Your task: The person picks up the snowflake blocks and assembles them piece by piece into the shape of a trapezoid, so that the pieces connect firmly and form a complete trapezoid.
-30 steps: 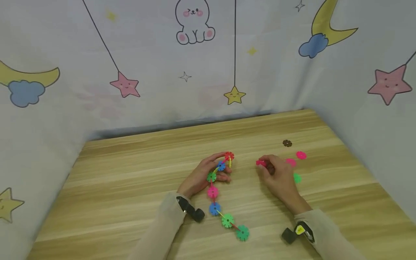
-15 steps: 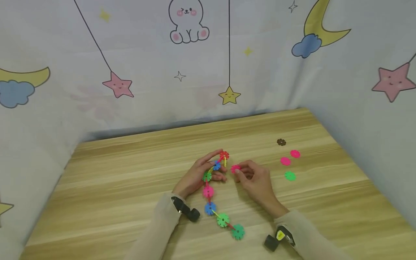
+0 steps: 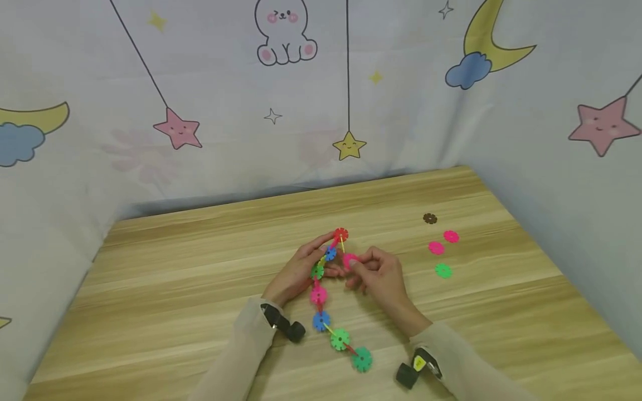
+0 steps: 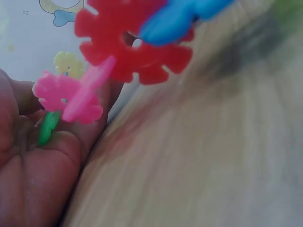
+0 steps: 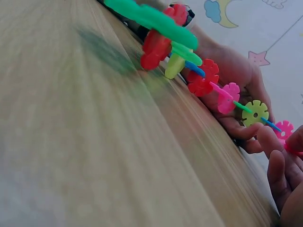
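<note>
Wood table (image 3: pixel 200 289), printed curtain (image 3: pixel 150 83) behind. Snowflake-disc chain (image 3: pixel 321 295) runs from L hand (image 3: pixel 301 270) back toward the sleeves; L fingers curled round its far end, red disc (image 3: pixel 341 234) just past the fingertips. R hand (image 3: pixel 381 278) pinches pink disc (image 3: pixel 349 260) betw. thumb + forefinger, touching the chain. Loose discs (image 3: pixel 437 248) well right of R fingers.

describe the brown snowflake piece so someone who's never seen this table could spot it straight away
Look at the far right part of the wooden table, beyond the right hand, where four loose pieces lie. The brown piece is the farthest from the person. It is the only dark one; the others are two pink pieces and a green piece.
</note>
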`<state>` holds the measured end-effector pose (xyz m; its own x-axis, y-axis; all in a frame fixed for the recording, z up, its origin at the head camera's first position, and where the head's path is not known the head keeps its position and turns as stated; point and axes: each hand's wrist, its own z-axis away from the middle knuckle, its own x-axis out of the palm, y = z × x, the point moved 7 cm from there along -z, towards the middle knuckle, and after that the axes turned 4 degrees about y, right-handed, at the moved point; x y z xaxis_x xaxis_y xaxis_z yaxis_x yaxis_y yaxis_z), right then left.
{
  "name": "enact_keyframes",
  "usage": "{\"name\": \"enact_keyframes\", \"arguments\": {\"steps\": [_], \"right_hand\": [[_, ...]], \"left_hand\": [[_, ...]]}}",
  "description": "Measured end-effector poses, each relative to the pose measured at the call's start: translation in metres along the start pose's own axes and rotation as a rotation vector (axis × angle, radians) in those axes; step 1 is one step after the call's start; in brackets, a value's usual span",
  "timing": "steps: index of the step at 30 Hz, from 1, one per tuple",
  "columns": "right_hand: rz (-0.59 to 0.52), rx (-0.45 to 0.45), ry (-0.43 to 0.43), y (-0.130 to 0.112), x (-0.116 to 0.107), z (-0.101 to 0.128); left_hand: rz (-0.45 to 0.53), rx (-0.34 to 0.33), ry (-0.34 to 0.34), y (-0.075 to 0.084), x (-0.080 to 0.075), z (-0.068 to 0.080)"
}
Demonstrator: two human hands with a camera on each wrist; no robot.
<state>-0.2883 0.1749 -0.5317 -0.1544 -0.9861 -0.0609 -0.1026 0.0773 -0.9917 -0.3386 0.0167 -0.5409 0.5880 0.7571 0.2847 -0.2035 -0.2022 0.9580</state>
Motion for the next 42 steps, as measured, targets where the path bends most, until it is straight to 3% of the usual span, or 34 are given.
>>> {"name": "enact_keyframes", "arguments": {"steps": [4,10,22,28,35,37,42], "right_hand": [[-0.035,-0.005,-0.006,-0.0003,0.0012,-0.0016],[-0.095,-0.004,0.005,-0.0004,0.0019,-0.0028],[-0.12,0.026,0.039,-0.0012,-0.0014,-0.0024],[-0.125,0.069,0.057,0.0014,-0.0008,-0.0006],[-0.135,0.053,0.122,0.0003,-0.0022,-0.0002],[-0.126,0.054,0.118,0.0006,-0.0015,-0.0009],[-0.089,0.056,0.077,0.0026,-0.0029,-0.0048]], "left_hand": [[-0.011,-0.014,-0.009,-0.0008,0.0004,0.0004],[-0.131,-0.027,-0.008,-0.0032,-0.0012,-0.0007],[-0.283,0.05,-0.022,0.0027,-0.0019,-0.0021],[-0.356,0.045,-0.005,0.0033,-0.0043,0.0003],[-0.491,0.039,0.049,0.0051,-0.0042,0.0019],[-0.483,0.05,0.067,0.0056,-0.0047,0.0017],[-0.354,0.105,0.102,0.0064,-0.0072,0.0]]}}
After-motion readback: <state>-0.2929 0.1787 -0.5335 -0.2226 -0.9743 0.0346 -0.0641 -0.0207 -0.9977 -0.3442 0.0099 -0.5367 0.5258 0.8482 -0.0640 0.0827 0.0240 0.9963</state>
